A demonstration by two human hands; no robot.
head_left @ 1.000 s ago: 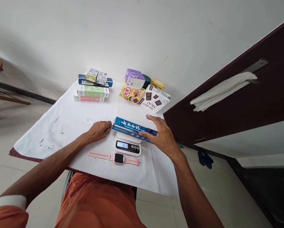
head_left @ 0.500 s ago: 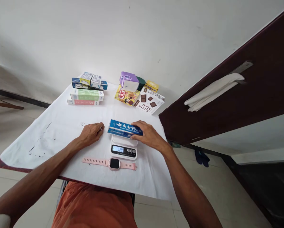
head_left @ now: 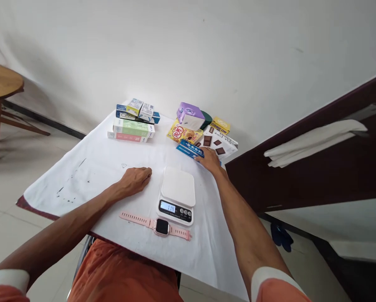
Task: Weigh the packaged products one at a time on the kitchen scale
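Observation:
My right hand (head_left: pixel 209 159) grips a blue toothpaste box (head_left: pixel 189 149) at its right end. The box is at the front of the snack boxes, by the yellow snack box (head_left: pixel 178 131) and the white chocolate-print box (head_left: pixel 221 143). On the cloth, left of the scale, rests my left hand (head_left: pixel 137 180), its fingers curled in with nothing visible in them. Between my arms stands a white kitchen scale (head_left: pixel 178 184) with a bare platform and a lit display that seems to read 114. A pink-strapped smartwatch (head_left: pixel 162 227) lies face up in front of it.
Stacked cartons (head_left: pixel 133 130) stand at the back left of the white-clothed table (head_left: pixel 103 159). A purple box (head_left: pixel 189 115), a dark green round object (head_left: pixel 206 119) and a yellow box (head_left: pixel 221 125) stand behind the snacks. A white cloth (head_left: pixel 314 140) hangs on the dark door's handle.
My right hand has carried the toothpaste box off the scale, back and right to the snack boxes. The display reading has changed. My left hand stays on the table; the view has shifted.

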